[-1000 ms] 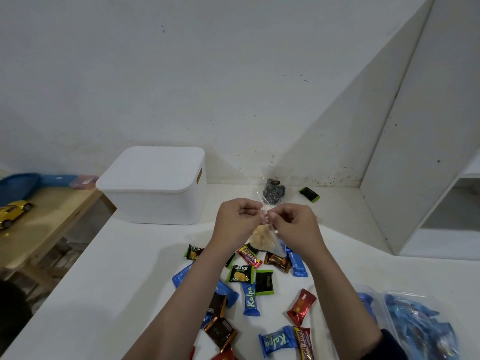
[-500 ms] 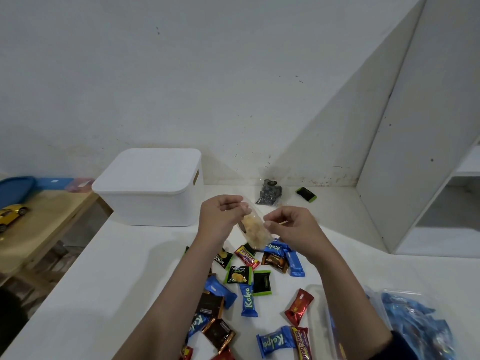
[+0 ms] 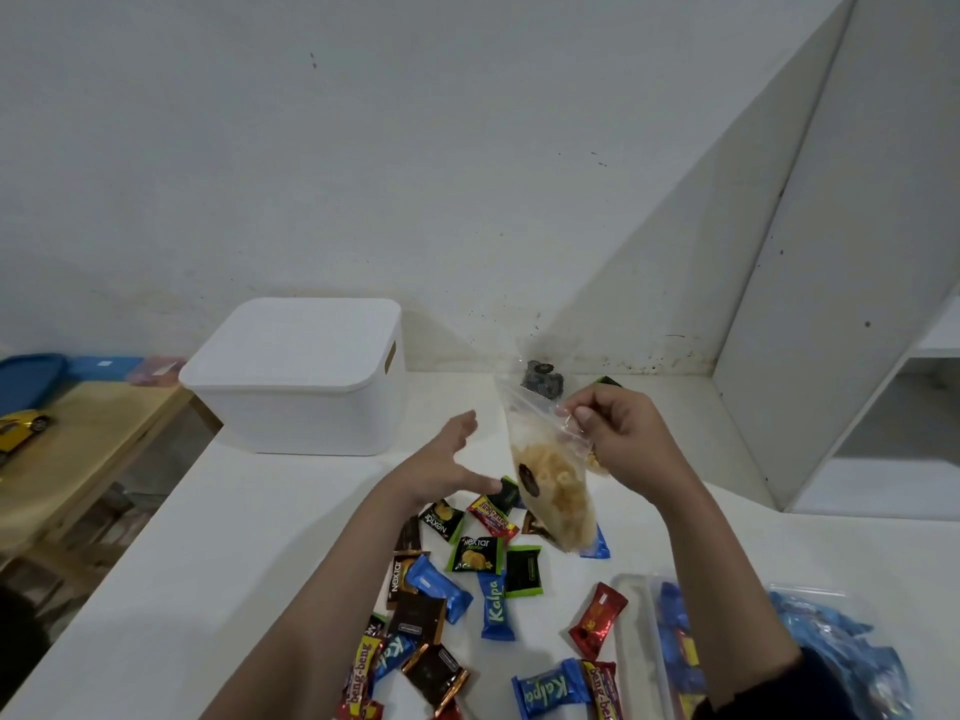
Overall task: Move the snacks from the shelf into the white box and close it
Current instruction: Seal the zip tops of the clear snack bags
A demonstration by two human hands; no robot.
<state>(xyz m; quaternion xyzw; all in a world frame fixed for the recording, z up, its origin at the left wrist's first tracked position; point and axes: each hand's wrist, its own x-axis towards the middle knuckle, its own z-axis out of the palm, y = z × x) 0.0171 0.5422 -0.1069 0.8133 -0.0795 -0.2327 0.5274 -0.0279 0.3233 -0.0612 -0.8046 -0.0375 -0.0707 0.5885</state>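
My right hand (image 3: 623,439) pinches the top edge of a clear zip bag of crackers (image 3: 550,485), which hangs above the shelf top. Just left of the bag, my left hand (image 3: 447,459) is free with its fingers spread. The white box (image 3: 301,376) stands at the back left with its lid on. Several wrapped snacks (image 3: 483,579) in blue, green, red and brown wrappers lie scattered on the white surface (image 3: 208,563) under my arms.
A clear bag of blue-wrapped snacks (image 3: 831,652) lies at the right front. A small dark bag (image 3: 543,379) and a green-edged packet sit by the back wall. A white shelf upright (image 3: 841,283) rises at right. A wooden table with a yellow toy car (image 3: 23,426) is at left.
My left hand let go of the zip bag and opened beside it. My right hand lifted the bag up and to the right, so it now hangs from that hand alone.
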